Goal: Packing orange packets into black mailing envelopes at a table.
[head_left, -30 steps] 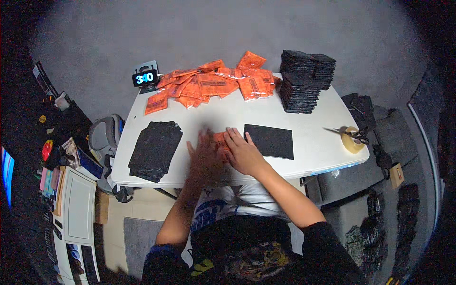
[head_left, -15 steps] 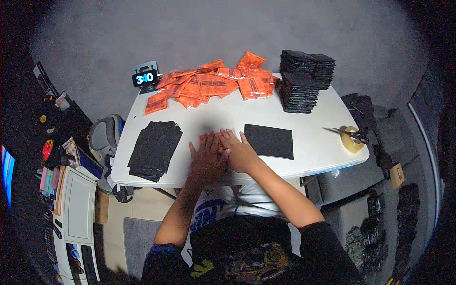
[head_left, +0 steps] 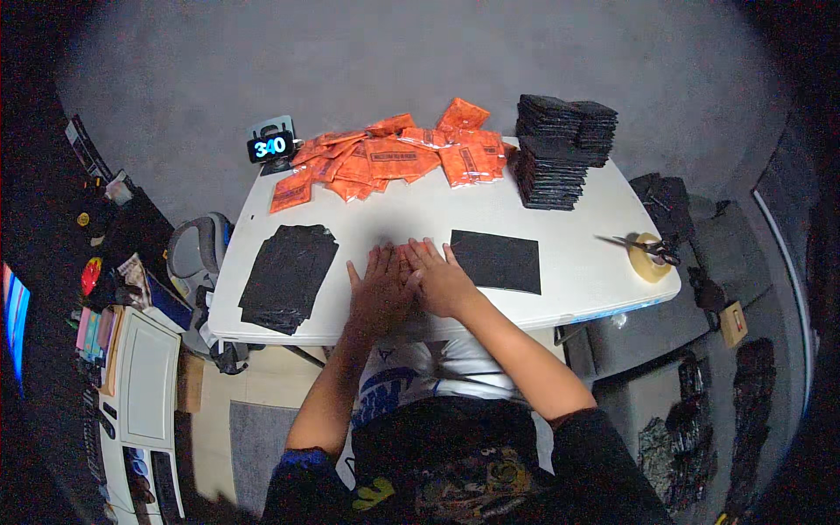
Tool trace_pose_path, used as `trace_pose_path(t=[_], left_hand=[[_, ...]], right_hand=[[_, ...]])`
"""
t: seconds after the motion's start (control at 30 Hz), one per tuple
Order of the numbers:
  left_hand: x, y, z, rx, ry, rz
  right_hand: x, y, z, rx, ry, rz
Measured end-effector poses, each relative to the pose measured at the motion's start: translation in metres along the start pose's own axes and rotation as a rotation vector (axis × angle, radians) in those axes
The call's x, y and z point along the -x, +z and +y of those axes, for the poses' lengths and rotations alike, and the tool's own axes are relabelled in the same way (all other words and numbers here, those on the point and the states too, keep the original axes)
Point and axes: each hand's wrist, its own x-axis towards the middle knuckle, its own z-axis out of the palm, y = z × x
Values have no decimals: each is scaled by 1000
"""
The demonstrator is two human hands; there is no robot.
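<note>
Side by side near the front edge of the white table [head_left: 420, 213], my left hand [head_left: 381, 287] and my right hand [head_left: 444, 285] lie flat, fingers stretched out. Under them is an orange packet [head_left: 404, 255], mostly hidden; only a little of it shows between the fingers. Left of my left hand lies a loose stack of flat black bags [head_left: 287, 276]. To the right of my right hand, a flat black bag [head_left: 499, 262] rests on the tabletop.
Orange packets in clear wrap [head_left: 398, 161] are heaped at the back. Tall stacks of folded black packages [head_left: 549, 173] stand at the back right. Black scissors [head_left: 662, 252] lie on a tape roll [head_left: 647, 267] by the right edge. A lit clock display [head_left: 270, 147] stands back left.
Both hands stay over the orange packet. The left hand, blurred before, now shows more sharply, and less orange shows around its fingers.
</note>
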Motion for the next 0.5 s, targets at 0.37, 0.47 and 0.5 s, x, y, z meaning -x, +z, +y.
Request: trace_pose_path(t=[0.37, 0.47, 0.5], left_hand=[[19, -12, -11, 81, -105, -12], [8, -61, 19, 112, -284, -52], [8, -82, 25, 87, -398, -132]], right_hand=[[23, -7, 13, -345, -99, 477], [44, -10, 37, -290, 308, 635], [45, -4, 46, -297, 347, 562]])
